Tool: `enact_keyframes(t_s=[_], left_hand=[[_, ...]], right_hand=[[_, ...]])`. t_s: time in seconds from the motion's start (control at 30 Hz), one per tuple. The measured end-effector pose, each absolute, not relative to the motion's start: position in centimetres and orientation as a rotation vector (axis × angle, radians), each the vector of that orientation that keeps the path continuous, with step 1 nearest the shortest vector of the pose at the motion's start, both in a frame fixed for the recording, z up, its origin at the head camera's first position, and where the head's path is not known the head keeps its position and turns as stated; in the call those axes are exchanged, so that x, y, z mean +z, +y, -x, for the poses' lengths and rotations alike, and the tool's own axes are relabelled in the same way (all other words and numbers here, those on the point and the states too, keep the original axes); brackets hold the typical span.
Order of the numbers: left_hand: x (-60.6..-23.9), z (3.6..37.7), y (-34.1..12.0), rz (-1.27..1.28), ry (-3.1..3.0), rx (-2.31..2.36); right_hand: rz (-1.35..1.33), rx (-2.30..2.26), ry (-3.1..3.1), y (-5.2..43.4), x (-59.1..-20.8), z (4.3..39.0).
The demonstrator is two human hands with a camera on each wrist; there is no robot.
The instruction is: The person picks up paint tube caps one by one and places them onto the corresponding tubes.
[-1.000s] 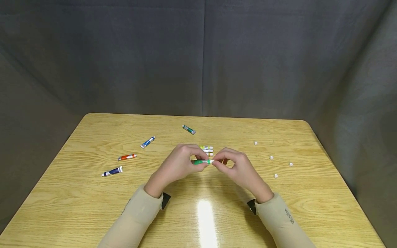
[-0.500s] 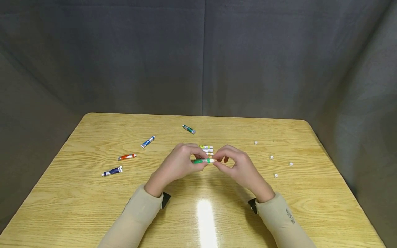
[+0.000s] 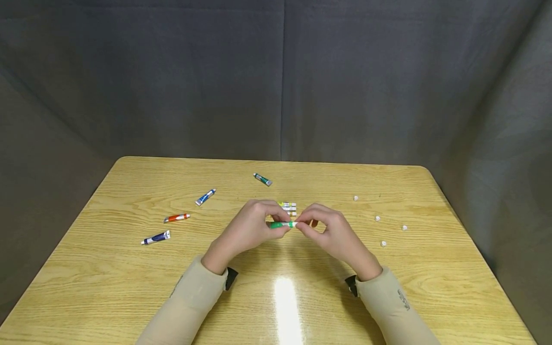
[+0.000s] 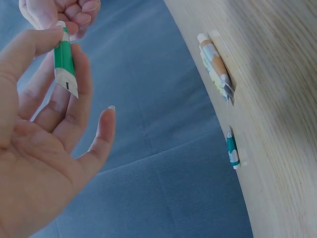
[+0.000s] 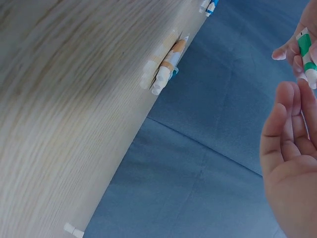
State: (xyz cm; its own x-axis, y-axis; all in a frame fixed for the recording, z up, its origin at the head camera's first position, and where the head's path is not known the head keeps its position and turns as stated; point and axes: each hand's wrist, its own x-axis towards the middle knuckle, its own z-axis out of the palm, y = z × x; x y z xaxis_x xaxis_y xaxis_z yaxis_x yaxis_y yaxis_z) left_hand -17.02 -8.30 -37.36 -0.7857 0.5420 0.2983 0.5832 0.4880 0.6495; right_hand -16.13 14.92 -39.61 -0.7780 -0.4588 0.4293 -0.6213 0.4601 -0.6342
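My left hand (image 3: pixel 253 223) pinches a green paint tube (image 4: pixel 64 58) between thumb and fingers. The tube lies roughly level, its flat crimped end toward the left palm and its white cap (image 5: pixel 311 75) pointing right. At that capped end, the thumb and index finger of my right hand (image 3: pixel 327 229) pinch the cap. Both hands are raised over the middle of the table. Just beyond them lies a row of paint tubes (image 3: pixel 289 209) with yellow, silvery and ochre showing, partly hidden by the left hand.
On the left of the wooden table (image 3: pixel 129 287) lie a blue tube (image 3: pixel 205 197), a red tube (image 3: pixel 177 218) and a purple tube (image 3: pixel 155 238). A dark green tube (image 3: pixel 262 179) is farther back. Several small white caps (image 3: pixel 377 218) are scattered on the right.
Half a second ago the right fingertips were slightly spread at the tip of the white cap; now they have closed on it again. The left hand and tube stay nearly in place.
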Motion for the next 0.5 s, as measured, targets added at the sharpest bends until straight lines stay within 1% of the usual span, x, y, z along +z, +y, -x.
enact_keyframes(t_s=[0.5], left_hand=[[-37.34, 17.02, -8.25, 1.006, -2.66, -1.22]], right_hand=[[-0.991, 1.189, -2.466, 14.96, -39.5, 16.15]])
